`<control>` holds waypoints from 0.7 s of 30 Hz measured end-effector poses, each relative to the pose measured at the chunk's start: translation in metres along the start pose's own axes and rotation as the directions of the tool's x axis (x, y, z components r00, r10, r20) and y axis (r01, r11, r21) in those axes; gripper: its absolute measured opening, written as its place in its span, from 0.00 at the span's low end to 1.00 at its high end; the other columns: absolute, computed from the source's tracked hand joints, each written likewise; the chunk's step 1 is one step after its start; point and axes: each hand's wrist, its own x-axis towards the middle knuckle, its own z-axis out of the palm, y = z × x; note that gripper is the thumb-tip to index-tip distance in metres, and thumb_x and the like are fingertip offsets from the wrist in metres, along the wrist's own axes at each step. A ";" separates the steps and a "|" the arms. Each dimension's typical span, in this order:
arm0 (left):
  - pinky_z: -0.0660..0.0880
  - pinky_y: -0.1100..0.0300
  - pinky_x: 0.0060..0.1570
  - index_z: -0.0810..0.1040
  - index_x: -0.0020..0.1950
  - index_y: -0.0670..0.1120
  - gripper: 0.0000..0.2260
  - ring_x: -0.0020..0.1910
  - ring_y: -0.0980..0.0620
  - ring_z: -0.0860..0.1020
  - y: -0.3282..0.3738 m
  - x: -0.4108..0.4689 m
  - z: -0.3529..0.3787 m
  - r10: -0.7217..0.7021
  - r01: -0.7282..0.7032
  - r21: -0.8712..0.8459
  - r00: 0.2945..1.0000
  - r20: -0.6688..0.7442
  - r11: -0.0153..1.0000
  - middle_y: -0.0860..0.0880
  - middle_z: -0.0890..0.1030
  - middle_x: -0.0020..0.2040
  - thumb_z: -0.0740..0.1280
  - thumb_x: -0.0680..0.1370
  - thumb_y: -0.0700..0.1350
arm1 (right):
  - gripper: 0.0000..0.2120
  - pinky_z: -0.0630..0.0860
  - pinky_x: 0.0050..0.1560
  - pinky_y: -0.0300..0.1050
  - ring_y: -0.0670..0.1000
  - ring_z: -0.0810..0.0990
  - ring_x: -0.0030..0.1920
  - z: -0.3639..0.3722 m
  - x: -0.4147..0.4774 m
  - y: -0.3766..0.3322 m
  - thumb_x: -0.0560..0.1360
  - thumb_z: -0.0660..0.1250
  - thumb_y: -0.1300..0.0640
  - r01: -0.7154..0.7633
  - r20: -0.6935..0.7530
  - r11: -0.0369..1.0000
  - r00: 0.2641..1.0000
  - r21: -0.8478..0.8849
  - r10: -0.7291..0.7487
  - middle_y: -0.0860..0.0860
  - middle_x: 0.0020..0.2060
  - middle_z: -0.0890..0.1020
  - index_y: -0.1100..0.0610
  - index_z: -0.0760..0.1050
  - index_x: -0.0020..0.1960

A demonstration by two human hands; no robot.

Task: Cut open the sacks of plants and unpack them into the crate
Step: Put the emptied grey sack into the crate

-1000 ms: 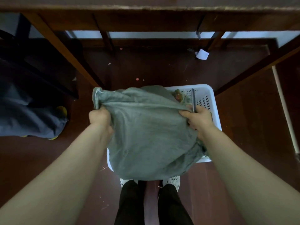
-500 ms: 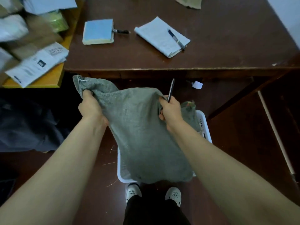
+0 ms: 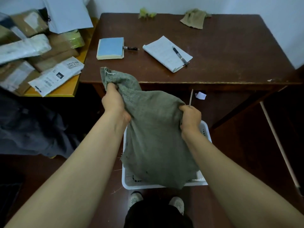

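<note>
A grey-green cloth sack (image 3: 154, 139) hangs limp over the white plastic crate (image 3: 141, 186) on the floor. My left hand (image 3: 113, 102) grips the sack's upper left corner, bunching the cloth. My right hand (image 3: 190, 118) grips the upper right part of the sack and also holds a thin blade-like tool (image 3: 191, 97) that points up. The sack covers most of the crate, so the crate's contents are hidden.
A dark wooden desk (image 3: 230, 51) stands ahead with a blue notepad (image 3: 110, 48), an open notebook (image 3: 166, 53) with a pen (image 3: 180, 55), and a beige cloth (image 3: 194, 20). Cardboard parcels (image 3: 41, 53) pile at the left. A dark bag (image 3: 29, 129) lies on the floor.
Both hands have lifted the sack higher above the crate, and my view has tilted up from under the desk to its top.
</note>
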 end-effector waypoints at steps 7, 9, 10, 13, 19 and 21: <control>0.79 0.49 0.50 0.76 0.59 0.44 0.14 0.48 0.45 0.82 -0.021 0.025 -0.034 -0.058 0.085 0.361 0.995 -0.086 0.928 0.45 0.82 0.51 0.66 0.75 0.47 | 0.13 0.63 0.33 0.46 0.48 0.66 0.30 -0.021 0.011 0.025 0.73 0.63 0.58 -0.077 0.000 0.972 0.997 -0.222 0.079 0.49 0.26 0.69 0.55 0.67 0.30; 0.77 0.48 0.54 0.75 0.62 0.46 0.15 0.51 0.45 0.80 -0.045 0.037 -0.056 -0.048 0.089 0.536 0.995 -0.089 0.839 0.45 0.81 0.54 0.67 0.75 0.43 | 0.12 0.66 0.34 0.49 0.51 0.69 0.31 -0.030 0.016 0.042 0.73 0.63 0.55 -0.080 0.029 0.943 0.995 -0.323 0.094 0.52 0.28 0.71 0.56 0.69 0.32; 0.76 0.50 0.55 0.71 0.67 0.48 0.20 0.53 0.45 0.79 -0.057 0.042 -0.068 -0.022 0.064 0.669 0.997 -0.070 0.741 0.45 0.78 0.60 0.67 0.75 0.42 | 0.10 0.70 0.36 0.50 0.52 0.73 0.33 -0.032 0.017 0.051 0.73 0.63 0.54 -0.084 0.039 0.928 0.994 -0.363 0.105 0.54 0.31 0.74 0.58 0.74 0.35; 0.70 0.55 0.57 0.55 0.76 0.60 0.35 0.59 0.44 0.72 -0.087 0.045 -0.090 0.043 -0.006 0.925 0.999 -0.011 0.380 0.44 0.61 0.72 0.65 0.74 0.42 | 0.09 0.70 0.30 0.45 0.50 0.71 0.29 -0.035 0.019 0.075 0.74 0.66 0.55 -0.154 0.070 0.922 0.979 -0.354 0.190 0.51 0.27 0.73 0.57 0.75 0.37; 0.44 0.44 0.73 0.41 0.76 0.64 0.53 0.75 0.52 0.32 -0.152 0.045 -0.089 -0.521 -0.395 0.911 0.756 0.396 0.118 0.59 0.35 0.75 0.76 0.64 0.54 | 0.12 0.55 0.16 0.32 0.43 0.62 0.14 -0.017 0.020 0.102 0.77 0.64 0.58 -0.340 0.182 0.894 0.898 -0.292 0.401 0.46 0.17 0.65 0.53 0.69 0.36; 0.38 0.41 0.71 0.52 0.76 0.60 0.43 0.75 0.54 0.36 -0.181 0.054 -0.088 -0.383 -0.536 0.839 0.798 0.465 -0.097 0.59 0.44 0.76 0.74 0.67 0.58 | 0.11 0.53 0.18 0.30 0.43 0.59 0.14 -0.014 0.022 0.108 0.75 0.66 0.59 -0.379 0.255 0.870 0.850 -0.315 0.462 0.46 0.17 0.64 0.53 0.69 0.35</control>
